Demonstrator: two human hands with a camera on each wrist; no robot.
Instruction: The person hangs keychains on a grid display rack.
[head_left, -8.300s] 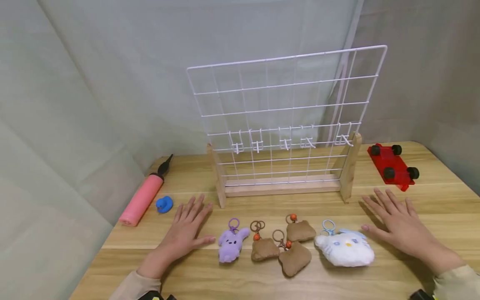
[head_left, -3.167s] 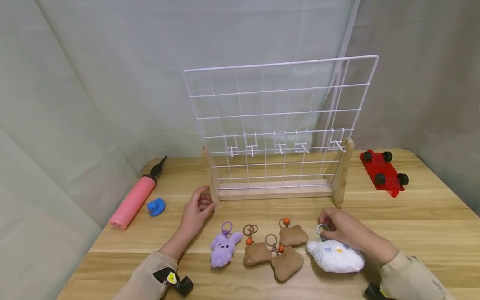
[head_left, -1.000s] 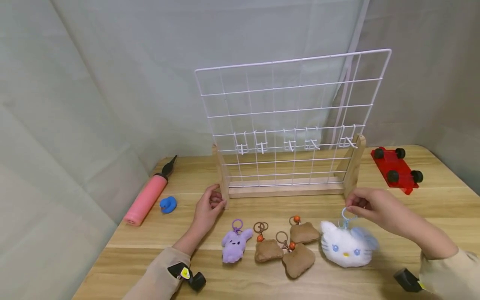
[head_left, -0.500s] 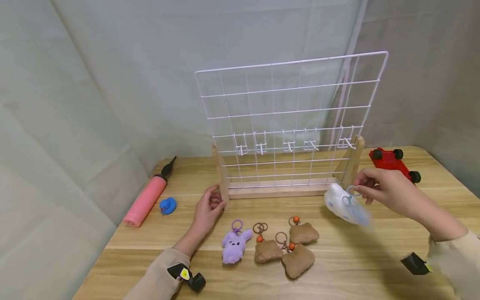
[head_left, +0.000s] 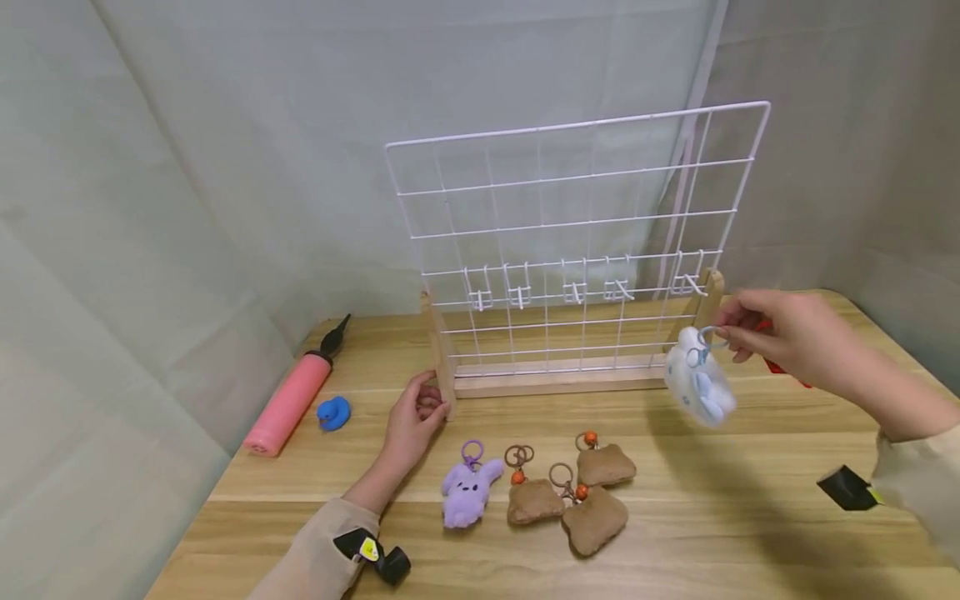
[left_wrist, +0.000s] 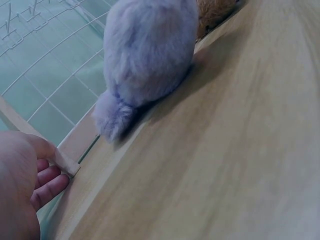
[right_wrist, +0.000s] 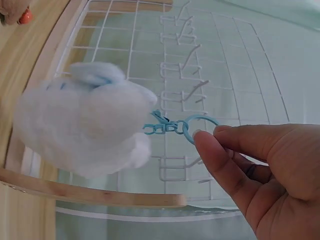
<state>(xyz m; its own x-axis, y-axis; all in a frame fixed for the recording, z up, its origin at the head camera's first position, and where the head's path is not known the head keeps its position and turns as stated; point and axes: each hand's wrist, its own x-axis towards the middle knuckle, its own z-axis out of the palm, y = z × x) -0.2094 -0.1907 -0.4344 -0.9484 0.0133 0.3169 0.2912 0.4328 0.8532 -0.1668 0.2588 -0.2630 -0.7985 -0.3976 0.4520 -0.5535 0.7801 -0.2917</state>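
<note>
My right hand (head_left: 787, 337) pinches the light-blue ring (right_wrist: 200, 120) of a white plush cat keychain (head_left: 697, 379) between thumb and forefinger. The plush dangles in the air before the right end of a white wire grid rack (head_left: 577, 225), below the rightmost of several white hooks (head_left: 686, 285). In the right wrist view the plush (right_wrist: 85, 120) hangs from its blue chain with its face turned away. My left hand (head_left: 411, 421) grips the foot of the rack's left wooden upright (head_left: 438, 350), thumb in front. The left wrist view shows its curled fingers (left_wrist: 50, 185) beside that wood.
On the table (head_left: 360, 533) lie a purple plush keychain (head_left: 468, 493) and several brown plush keychains (head_left: 595, 521). A blue rubber duck (head_left: 333, 412) and a pink pump (head_left: 288, 404) are at left. Behind my right hand, a red toy car (head_left: 774, 367) is mostly hidden.
My right hand has lifted the white cat keychain off the table by its ring and raised it toward the rack's right end. The left hand went from flat on the table to gripping the upright.
</note>
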